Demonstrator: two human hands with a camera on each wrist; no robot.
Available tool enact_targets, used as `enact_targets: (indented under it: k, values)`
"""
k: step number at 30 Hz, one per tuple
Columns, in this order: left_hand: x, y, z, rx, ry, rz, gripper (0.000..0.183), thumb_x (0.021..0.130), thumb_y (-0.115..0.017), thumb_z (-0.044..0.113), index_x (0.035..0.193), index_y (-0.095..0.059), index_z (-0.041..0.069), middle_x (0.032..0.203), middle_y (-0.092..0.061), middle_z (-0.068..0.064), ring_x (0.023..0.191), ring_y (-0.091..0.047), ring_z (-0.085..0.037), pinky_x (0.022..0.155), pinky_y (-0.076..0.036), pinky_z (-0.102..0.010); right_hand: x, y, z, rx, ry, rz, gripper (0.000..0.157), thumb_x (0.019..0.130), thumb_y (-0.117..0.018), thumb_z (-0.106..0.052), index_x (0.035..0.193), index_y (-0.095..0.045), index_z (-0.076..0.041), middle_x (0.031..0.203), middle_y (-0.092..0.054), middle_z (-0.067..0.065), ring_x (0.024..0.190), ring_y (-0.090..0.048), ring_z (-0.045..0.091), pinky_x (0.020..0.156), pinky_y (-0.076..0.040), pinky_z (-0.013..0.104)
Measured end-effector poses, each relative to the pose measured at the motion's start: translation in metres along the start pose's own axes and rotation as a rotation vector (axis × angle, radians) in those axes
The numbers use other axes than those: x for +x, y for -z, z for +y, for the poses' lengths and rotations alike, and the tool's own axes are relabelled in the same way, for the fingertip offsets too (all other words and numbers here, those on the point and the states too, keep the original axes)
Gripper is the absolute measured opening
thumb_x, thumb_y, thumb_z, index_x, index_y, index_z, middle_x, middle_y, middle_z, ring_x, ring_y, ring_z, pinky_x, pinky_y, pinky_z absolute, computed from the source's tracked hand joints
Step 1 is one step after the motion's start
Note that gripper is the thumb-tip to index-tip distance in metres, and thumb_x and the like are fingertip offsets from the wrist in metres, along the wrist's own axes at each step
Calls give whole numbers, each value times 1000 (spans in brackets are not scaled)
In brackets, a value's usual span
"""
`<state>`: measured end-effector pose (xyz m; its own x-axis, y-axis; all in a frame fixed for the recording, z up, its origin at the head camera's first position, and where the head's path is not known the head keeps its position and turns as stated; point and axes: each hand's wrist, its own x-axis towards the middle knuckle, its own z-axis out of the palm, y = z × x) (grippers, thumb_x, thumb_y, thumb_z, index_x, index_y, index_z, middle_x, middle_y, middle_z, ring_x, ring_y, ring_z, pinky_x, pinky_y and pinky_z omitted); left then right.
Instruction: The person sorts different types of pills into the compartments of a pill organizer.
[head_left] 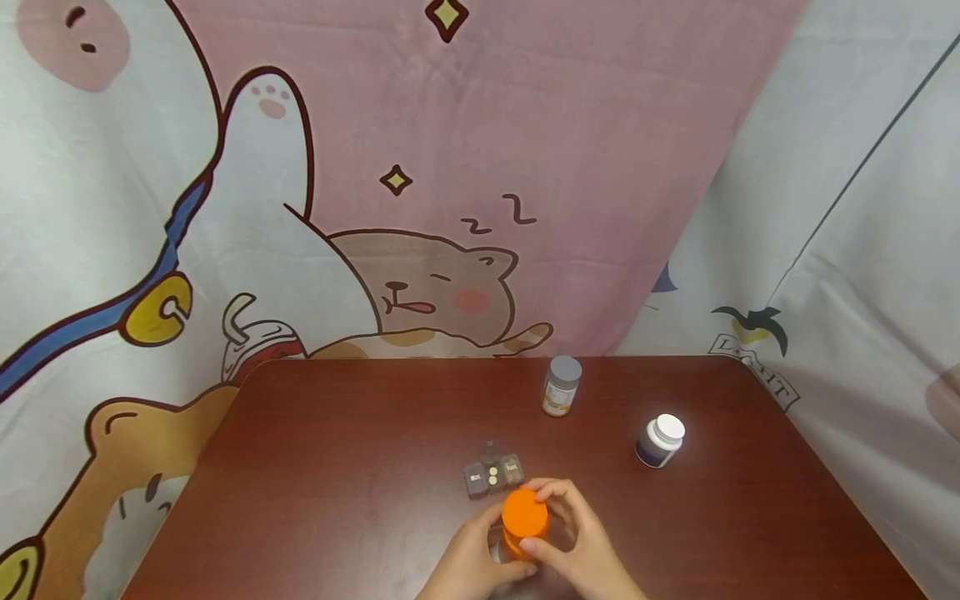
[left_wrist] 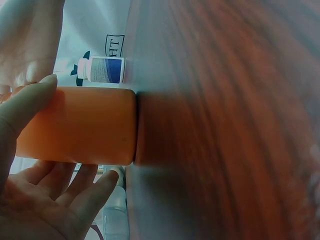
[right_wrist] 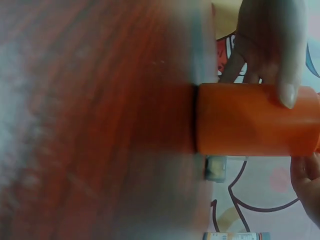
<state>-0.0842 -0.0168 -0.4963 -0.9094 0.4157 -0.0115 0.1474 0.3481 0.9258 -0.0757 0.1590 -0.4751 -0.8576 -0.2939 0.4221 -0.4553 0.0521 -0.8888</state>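
An orange pill bottle [head_left: 522,533] stands upright on the table at the front middle. My left hand [head_left: 472,554] holds it round the body, with the thumb across the near side in the left wrist view. Its orange cap [head_left: 525,510] is gripped between the thumb and fingers of my right hand [head_left: 573,537]. Just beyond lies a small dark pill organizer [head_left: 476,481]; its middle lid stands up and pale yellow pills [head_left: 492,476] lie in that compartment. The right fingertips are close to the organizer's near right corner in the head view.
A grey-capped bottle [head_left: 561,387] stands near the table's back edge. A white bottle [head_left: 660,440] with a dark blue label stands at the right. The brown table [head_left: 337,467] ends at a printed cloth [head_left: 600,167] behind it.
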Motion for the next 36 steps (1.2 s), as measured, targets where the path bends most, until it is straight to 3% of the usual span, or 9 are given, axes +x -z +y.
enact_targets:
  k: [8, 12, 16, 18, 21, 25, 30, 33, 36]
  values:
    - [0, 0, -1, -30, 6, 3, 68, 70, -77, 39, 127, -54, 11, 127, -64, -10, 112, -59, -29, 95, -49, -58, -2, 2, 13, 86, 179, -49, 49, 71, -68, 15, 114, -44, 11, 120, -50, 29, 118, -52, 18, 105, -41, 16]
    - [0, 0, -1, -11, 4, 9, 67, 69, -77, 41, 125, -55, 12, 125, -65, -9, 112, -59, -29, 95, -49, -58, -2, 4, 15, 116, 153, -67, 50, 72, -67, 15, 115, -42, 11, 120, -50, 29, 119, -52, 19, 105, -41, 16]
    - [0, 0, -1, -4, 3, 10, 67, 69, -76, 43, 126, -55, 13, 126, -65, -9, 111, -59, -28, 94, -49, -59, -3, 9, 13, 33, 73, -114, 60, 74, -69, 9, 126, -40, 6, 125, -48, 28, 121, -50, 17, 104, -42, 21]
    - [0, 1, -1, -7, 11, 6, 68, 69, -77, 43, 126, -55, 13, 126, -65, -9, 111, -59, -28, 94, -48, -59, -1, 16, 10, -49, 22, -172, 67, 75, -71, 1, 133, -38, 2, 131, -49, 22, 121, -50, 17, 104, -43, 27]
    - [0, 2, 0, -21, 20, -4, 67, 69, -78, 38, 127, -55, 13, 126, -64, -9, 111, -59, -27, 94, -48, -59, 9, 30, 7, -143, -32, -323, 73, 77, -73, -11, 140, -35, -6, 139, -50, 13, 123, -49, 19, 104, -44, 42]
    - [0, 3, 0, -46, -1, -13, 64, 69, -79, 28, 125, -55, 11, 125, -65, -10, 109, -61, -26, 93, -51, -54, 35, 51, 8, -154, -56, -577, 73, 78, -72, -14, 142, -37, -10, 143, -51, 9, 126, -48, 22, 102, -41, 61]
    - [-1, 2, -3, -73, -43, -12, 64, 69, -79, 24, 126, -54, 10, 126, -64, -13, 108, -62, -26, 92, -54, -49, 65, 63, 15, -129, -89, -797, 68, 78, -72, -18, 140, -44, -16, 140, -55, 6, 127, -48, 19, 106, -39, 58]
    - [0, 0, -5, -73, -65, -14, 67, 69, -79, 25, 128, -52, 8, 128, -62, -15, 108, -62, -26, 92, -54, -47, 74, 63, 17, -113, -112, -875, 66, 78, -72, -21, 139, -46, -17, 140, -56, 3, 128, -47, 16, 110, -37, 52]
    - [1, -1, -6, -71, -42, -17, 71, 69, -79, 26, 131, -50, 7, 130, -60, -16, 107, -62, -26, 92, -55, -46, 76, 61, 19, -78, -139, -895, 64, 77, -73, -20, 137, -49, -18, 138, -57, 2, 127, -48, 16, 112, -34, 51]
